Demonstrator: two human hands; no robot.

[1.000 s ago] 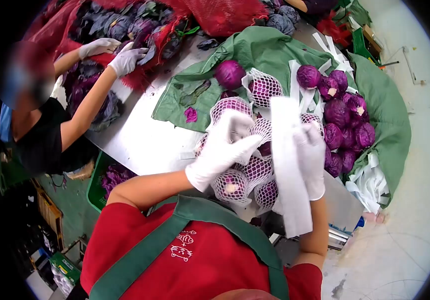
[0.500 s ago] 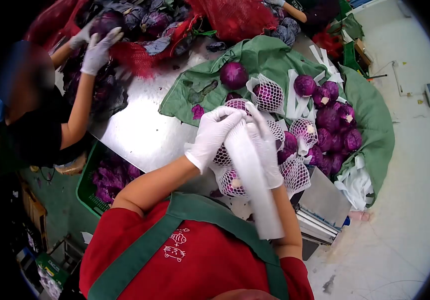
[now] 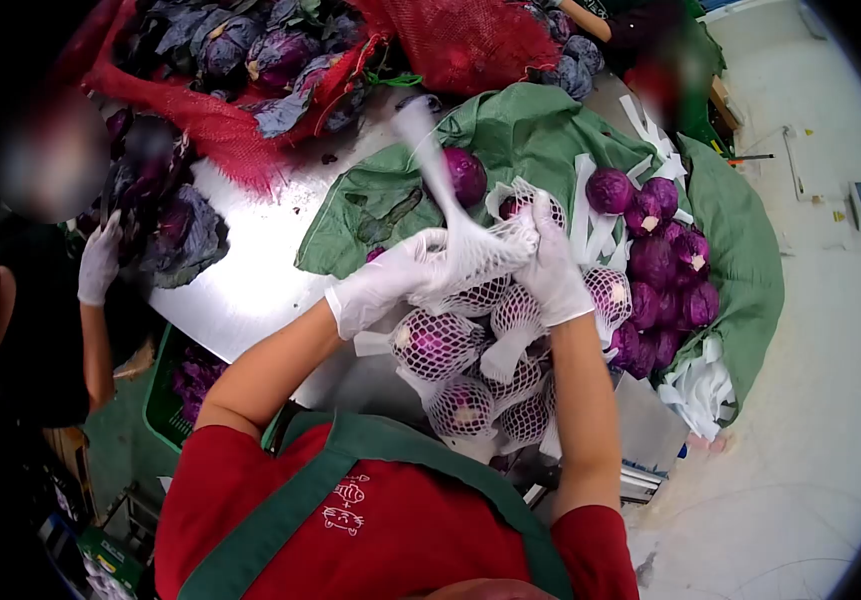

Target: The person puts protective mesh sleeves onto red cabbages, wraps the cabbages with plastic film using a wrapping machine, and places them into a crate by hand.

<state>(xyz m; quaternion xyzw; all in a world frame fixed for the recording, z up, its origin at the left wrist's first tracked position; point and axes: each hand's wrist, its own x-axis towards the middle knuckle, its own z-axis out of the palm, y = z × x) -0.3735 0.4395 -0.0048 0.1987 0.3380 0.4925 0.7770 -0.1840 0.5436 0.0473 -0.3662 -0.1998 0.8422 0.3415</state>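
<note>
A white foam net sleeve (image 3: 472, 252) is stretched between my two gloved hands, its loose tail flung up and blurred. My left hand (image 3: 395, 275) is closed on the sleeve's left side. At its other end, my right hand (image 3: 555, 268) pinches the netting. Just under the hands sits a red cabbage in netting (image 3: 478, 297); whether it touches the held sleeve I cannot tell. Nearer my body lie several more netted cabbages (image 3: 437, 343). Beyond my hands are a bare red cabbage (image 3: 464, 177) and a partly netted one (image 3: 515, 206).
Bare red cabbages (image 3: 655, 262) are heaped at right on green cloth (image 3: 750, 300), with white sleeves (image 3: 600, 215) beside them. Untrimmed cabbages (image 3: 280, 55) fill a red mesh sack (image 3: 225, 140) at the back. A co-worker's gloved hand (image 3: 100, 262) is at left, above a green crate (image 3: 162, 400).
The sleeve hung down toward my body; now it is spread sideways with its tail thrown upward. My hands have moved apart. The co-worker's hands left the sack, and one is now lower.
</note>
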